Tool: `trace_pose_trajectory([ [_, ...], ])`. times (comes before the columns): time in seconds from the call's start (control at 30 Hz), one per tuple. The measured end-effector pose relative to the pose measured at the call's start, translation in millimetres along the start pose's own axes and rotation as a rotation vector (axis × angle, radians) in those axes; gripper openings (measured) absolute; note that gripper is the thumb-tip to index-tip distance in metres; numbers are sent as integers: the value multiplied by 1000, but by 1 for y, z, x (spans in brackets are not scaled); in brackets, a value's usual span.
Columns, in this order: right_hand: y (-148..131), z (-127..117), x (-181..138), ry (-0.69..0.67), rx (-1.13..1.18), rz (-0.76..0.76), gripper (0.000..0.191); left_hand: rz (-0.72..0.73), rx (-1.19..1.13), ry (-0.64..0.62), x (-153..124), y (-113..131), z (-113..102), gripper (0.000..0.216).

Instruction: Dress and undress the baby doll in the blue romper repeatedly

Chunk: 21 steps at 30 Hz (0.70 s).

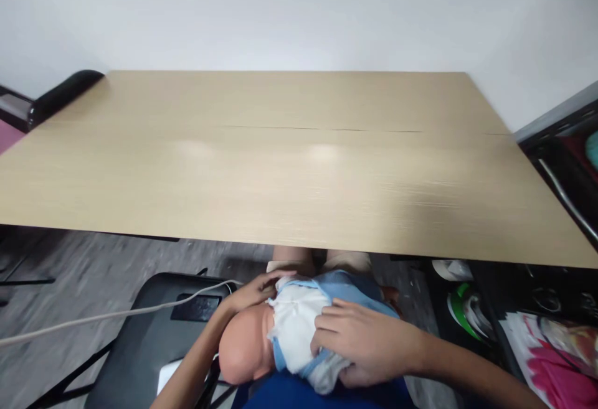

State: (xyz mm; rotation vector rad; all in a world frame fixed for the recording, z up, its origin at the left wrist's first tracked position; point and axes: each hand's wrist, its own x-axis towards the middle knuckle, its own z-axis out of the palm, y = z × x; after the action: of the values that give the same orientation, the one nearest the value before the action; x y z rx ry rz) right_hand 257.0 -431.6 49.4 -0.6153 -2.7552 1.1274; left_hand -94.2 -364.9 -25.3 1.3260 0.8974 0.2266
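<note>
A baby doll [245, 340] lies across my lap below the table edge, its bald head to the left. It wears a white top [299, 315] with light blue edging, and blue cloth [359, 294] covers its lower body. My left hand [255, 291] is closed at the doll's far shoulder, fingertips against the clothing. Across the middle of the doll rests my right hand [357, 340], its fingers curled into the white and blue clothing on the near side. The doll's face and the tips of some right fingers are hidden.
A wide wooden table [289, 178] spans the view before a white wall. On the left, a black folding chair [135, 334] carries a phone [196, 308], and a pale cable [116, 314] crosses it. Green-rimmed rolls [462, 312] and pink cloth [555, 375] are at lower right.
</note>
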Motion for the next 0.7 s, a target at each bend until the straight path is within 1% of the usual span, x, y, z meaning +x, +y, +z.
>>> trace_pose_trajectory([
  [0.07, 1, 4, 1, 19, -48, -64, 26, -27, -48, 44, -16, -1, -12, 59],
  [0.1, 1, 6, 1, 34, -76, -96, 22, -11, -42, 57, -24, 2, -11, 59],
  [0.13, 2, 9, 1, 54, -111, -114, 22, 33, -17, 55, -30, 6, -6, 63],
  [0.17, 3, 12, 0, 73, -149, -122, 24, 96, 30, 26, -33, 10, 3, 71],
  [0.23, 6, 19, -2, 106, -237, -123, 26, 240, 130, -75, -32, 17, 30, 92],
  [0.27, 8, 24, -4, 119, -284, -125, 26, 279, 192, -136, -27, 19, 45, 96],
  [0.3, 11, 30, -6, 127, -331, -139, 25, 286, 257, -156, -21, 18, 58, 95],
  [0.33, 13, 37, -9, 137, -374, -164, 23, 278, 296, -131, -15, 16, 69, 92],
  [0.4, 19, 55, -16, 191, -451, -193, 20, 255, 317, -93, -4, 10, 80, 78],
  [0.43, 21, 67, -20, 234, -478, -189, 20, 249, 302, -78, 0, 7, 81, 70],
  [0.5, 27, 93, -32, 349, -500, -166, 21, 243, 253, -53, 2, 2, 75, 57],
  [0.57, 34, 118, -47, 469, -498, -161, 30, 233, 187, -4, -1, -1, 67, 48],
  [0.6, 36, 129, -55, 517, -504, -124, 35, 228, 149, 23, -3, -1, 63, 44],
  [0.63, 39, 137, -63, 575, -502, -91, 37, 221, 112, 42, -5, -2, 60, 41],
  [0.7, 41, 146, -78, 655, -467, -5, 34, 208, 52, 61, -8, -2, 56, 39],
])
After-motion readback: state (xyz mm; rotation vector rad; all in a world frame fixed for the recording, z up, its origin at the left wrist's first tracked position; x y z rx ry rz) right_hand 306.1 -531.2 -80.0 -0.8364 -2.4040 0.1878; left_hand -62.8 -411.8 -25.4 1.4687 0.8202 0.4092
